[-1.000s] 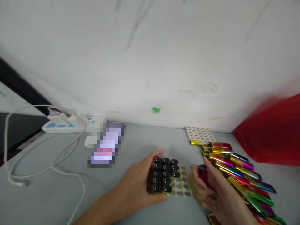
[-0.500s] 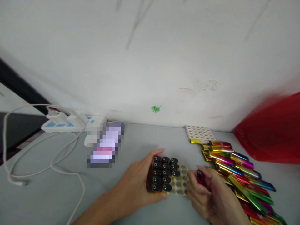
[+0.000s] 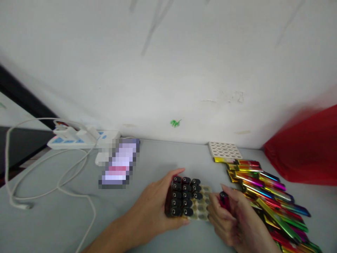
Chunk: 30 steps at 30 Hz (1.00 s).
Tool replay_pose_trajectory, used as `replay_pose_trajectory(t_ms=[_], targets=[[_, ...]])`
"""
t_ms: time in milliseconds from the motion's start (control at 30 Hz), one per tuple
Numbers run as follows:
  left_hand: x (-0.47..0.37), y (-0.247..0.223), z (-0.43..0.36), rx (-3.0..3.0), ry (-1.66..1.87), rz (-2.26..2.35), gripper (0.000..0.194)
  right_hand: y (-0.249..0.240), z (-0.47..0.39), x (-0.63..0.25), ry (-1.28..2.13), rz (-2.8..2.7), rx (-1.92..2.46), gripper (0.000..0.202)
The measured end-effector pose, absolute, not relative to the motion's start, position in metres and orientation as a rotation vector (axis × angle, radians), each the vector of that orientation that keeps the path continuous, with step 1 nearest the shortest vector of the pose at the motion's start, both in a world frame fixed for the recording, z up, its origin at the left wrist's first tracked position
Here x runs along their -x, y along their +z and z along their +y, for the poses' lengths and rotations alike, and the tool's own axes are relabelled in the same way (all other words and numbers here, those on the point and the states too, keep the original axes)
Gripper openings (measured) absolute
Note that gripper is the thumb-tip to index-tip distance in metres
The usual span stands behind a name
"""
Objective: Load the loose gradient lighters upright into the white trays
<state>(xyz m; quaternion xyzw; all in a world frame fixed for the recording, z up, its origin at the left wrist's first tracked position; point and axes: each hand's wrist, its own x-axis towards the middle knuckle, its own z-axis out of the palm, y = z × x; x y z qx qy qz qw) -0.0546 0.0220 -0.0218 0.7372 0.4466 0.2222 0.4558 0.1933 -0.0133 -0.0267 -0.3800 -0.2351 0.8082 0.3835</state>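
Observation:
My left hand [image 3: 151,207] is wrapped round the left end of a pale tray with holes [image 3: 202,208]. Several black-topped pieces that look like lighters [image 3: 186,195] stand upright in its left and middle rows, each with a small round ring on top; the holes on the right show bare. Just right of the tray, my right hand [image 3: 237,219] is closed on a dark pinkish-red lighter [image 3: 224,199], its black top poking up between thumb and fingers. The rest of that lighter is hidden in the palm.
A heap of shiny multicoloured lighters [image 3: 273,196] lies at the right. Behind it are a white perforated tray [image 3: 225,150] and a red bag [image 3: 308,151]. A phone [image 3: 119,163], a power strip [image 3: 76,138] and a looping white cable [image 3: 88,195] are at the left.
Almost nothing differs. My right hand has shifted very slightly, with the lighter still in it; my left hand stays on the tray.

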Motion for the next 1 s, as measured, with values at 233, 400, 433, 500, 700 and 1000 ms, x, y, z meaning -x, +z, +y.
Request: replay_pose_trajectory(t_ms=[233,400,433,500,700,1000], targets=[[0.055,-0.024,0.022,-1.826,0.545,1.102,0.109,-0.032,-0.017,-0.193,1.98,-0.625,1.098,0.06],[0.056,-0.024,0.023,-1.837,0.521,1.107,0.11,-0.035,-0.014,-0.193,1.995,-0.642,1.092,0.067],[0.056,-0.024,0.023,-1.839,0.522,1.108,0.111,-0.033,-0.013,-0.191,1.981,-0.665,1.087,0.068],[0.057,-0.025,0.022,-1.839,0.536,1.104,0.111,-0.025,-0.013,-0.189,1.872,-0.748,1.087,0.064],[0.055,-0.024,0.022,-1.834,0.536,1.103,0.11,0.007,-0.017,-0.193,1.339,-1.195,1.19,0.035],[0.055,-0.024,0.022,-1.822,0.567,1.086,0.106,0.007,-0.013,-0.203,0.991,-1.675,1.184,0.008]])
